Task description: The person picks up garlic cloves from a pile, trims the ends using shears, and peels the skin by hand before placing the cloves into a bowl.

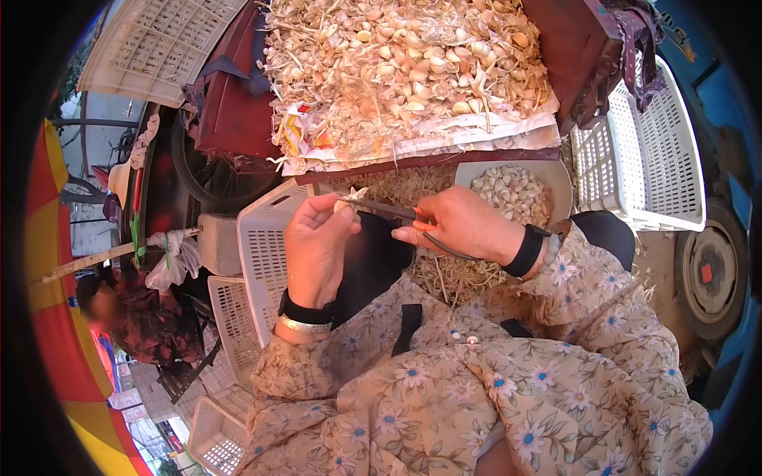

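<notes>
My left hand [319, 242] pinches a small pale garlic bulb [346, 205] between thumb and fingertips, in front of my chest. From the other side, my right hand [468, 226] grips scissors [425, 220] with orange-red and dark handles. Their dark blades point left and reach the top of the garlic. Just beyond both hands, a heap of garlic [421, 59] with loose skins and dry stalks covers a paper-lined tray. Below the tray edge, a pale basin [562, 190] holds several whitish garlic pieces.
White plastic crates stand at the left [266, 246] and right [659, 151]. Dry stalks [452, 278] lie beneath my hands. A blue vehicle's wheel [709, 270] is at far right. Another person [155, 321] sits at left, near a hanging plastic bag [176, 260].
</notes>
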{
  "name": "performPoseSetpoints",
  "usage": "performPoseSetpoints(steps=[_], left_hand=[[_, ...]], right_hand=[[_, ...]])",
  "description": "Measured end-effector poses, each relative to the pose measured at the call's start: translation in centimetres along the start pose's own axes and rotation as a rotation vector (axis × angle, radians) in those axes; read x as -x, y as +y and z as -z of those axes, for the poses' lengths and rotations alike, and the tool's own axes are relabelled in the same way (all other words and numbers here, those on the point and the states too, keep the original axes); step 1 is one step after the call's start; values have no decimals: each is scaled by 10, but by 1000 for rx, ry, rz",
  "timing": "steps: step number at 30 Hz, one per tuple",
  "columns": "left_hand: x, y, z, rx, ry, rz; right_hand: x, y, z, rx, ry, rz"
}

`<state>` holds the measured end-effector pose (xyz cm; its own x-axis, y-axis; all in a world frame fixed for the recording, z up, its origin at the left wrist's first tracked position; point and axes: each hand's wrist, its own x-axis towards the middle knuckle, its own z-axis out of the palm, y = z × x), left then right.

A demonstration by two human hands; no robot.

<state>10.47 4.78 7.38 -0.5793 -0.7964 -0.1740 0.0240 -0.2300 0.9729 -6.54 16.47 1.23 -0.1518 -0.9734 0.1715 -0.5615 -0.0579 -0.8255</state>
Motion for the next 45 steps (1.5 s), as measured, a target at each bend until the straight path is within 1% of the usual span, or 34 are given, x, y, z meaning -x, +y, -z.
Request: performPoseSetpoints(steps=[1,4,7,10,12,14,16,17,18,19,20,21,22,23,25,26,28,29,30,31,32,33,34,35,36,39,40,43,45], left_hand=[[3,0,3,-4,14,13],[8,-1,9,-26,-12,12],[14,2,11,12,21,34],[18,7,24,15,47,37],[22,10,42,-17,83,1],[27,9,68,-45,111,-14],[33,4,101,-114,243,-18],[37,3,115,-174,346,3],[42,-4,141,-229,357,0],[48,-10,165,-269,412,40],[55,-15,188,-494,459,128],[59,-23,222,-824,435,249],[62,-17,226,-1267,386,482],[60,-19,236,-1514,289,331],[53,-22,229,-1979,72,6],[36,-27,225,-1882,124,-122],[-12,-12,159,-1528,132,-307],[-37,-6,129,-1340,105,-274],[-59,-4,93,-1108,96,-336],[-85,0,68,-1055,21,-347],[-110,-1,49,-1140,-59,-551],[-148,-18,44,-1000,-59,-456],[-169,-15,24,-1082,-96,-426],[-191,-22,12,-1072,-88,-352],[-217,-36,12,-1098,-78,-334],[-215,-25,-22,-1346,-148,-279],[-215,-24,-24,-1355,-131,-279],[-214,-34,-16,-1408,-94,-487],[-207,-42,-13,-1311,-57,-542]], right_hand=[[-1,-1,-3,-2,-33,9],[-3,-3,-5,-444,-322,-303],[-6,-3,-9,-339,-240,-269],[-11,16,-15,-310,-207,-371],[-11,19,-15,-302,-204,-380],[-8,21,-11,-238,-209,-369],[-7,20,-12,-128,-225,-329],[-5,21,-12,-98,-215,-308],[-3,21,-13,-66,-207,-283],[-2,22,-14,-37,-202,-254],[-1,22,-14,-7,-211,-245],[1,23,-14,5,-209,-239],[2,24,-15,18,-207,-230],[2,23,-14,28,-202,-222],[2,18,-7,13,-197,-224],[2,18,-6,-3,-193,-236],[1,17,-7,-52,-145,-243],[1,17,-7,-81,-100,-235],[0,17,-6,-109,-54,-229],[0,18,-4,-205,-66,-282],[-2,19,-2,-300,-77,-335],[-3,19,1,-394,-89,-388],[-3,18,4,-425,-80,-407],[-3,17,8,-457,-73,-427],[-4,17,11,-489,-63,-447],[-3,19,12,-525,-35,-424],[-4,20,11,-524,-33,-414],[-4,22,8,-516,-32,-393],[-6,18,10,-514,-32,-394]])
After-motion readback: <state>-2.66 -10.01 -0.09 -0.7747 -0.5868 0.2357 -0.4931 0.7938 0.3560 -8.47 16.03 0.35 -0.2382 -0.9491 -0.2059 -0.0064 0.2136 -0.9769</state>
